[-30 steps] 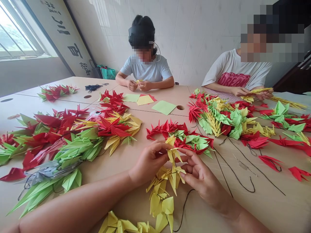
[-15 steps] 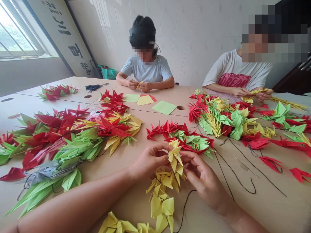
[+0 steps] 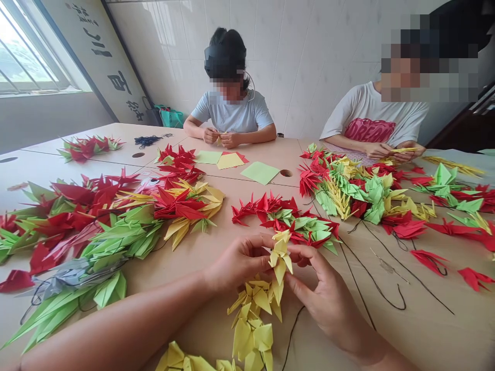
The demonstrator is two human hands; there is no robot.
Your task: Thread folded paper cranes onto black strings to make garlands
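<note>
Near the middle of the lower half of the frame, the person's two hands met at the upper end of a yellow paper chain (image 3: 253, 332), made of pointed folded pieces. The left hand (image 3: 243, 263) was nearly closed, its thumb and forefinger pinching the chain from the left side. The right hand (image 3: 320, 283) was partly open, its thumb and forefinger spread apart at the chain's right edge; its other fingers were largely hidden, and how firmly it gripped could not be told. From the hands the chain ran down toward the bottom edge of the frame, where more yellow pieces lay to the left. A black cord (image 3: 292, 332) curved along its right side.

Just beyond the hands, a curved red-and-green garland (image 3: 266, 207) lay on the table (image 3: 436, 340). A large heap of red, green and yellow folded paper (image 3: 85, 206) spread across the left of the frame, and another mixed heap (image 3: 375, 190) lay right of centre. Below that second heap, dark threads (image 3: 373, 281) trailed near a thin wire-like tool (image 3: 389, 265), with loose red pieces (image 3: 429, 256) toward the right edge. Flat green paper (image 3: 260, 172) and yellow paper (image 3: 231, 161) lay above the centre.

At the top centre, a co-worker in a pale blue shirt (image 3: 234, 113) held something small and yellowish; at the upper right, another in a white shirt (image 3: 359, 111) held yellow strips (image 3: 404, 150).
</note>
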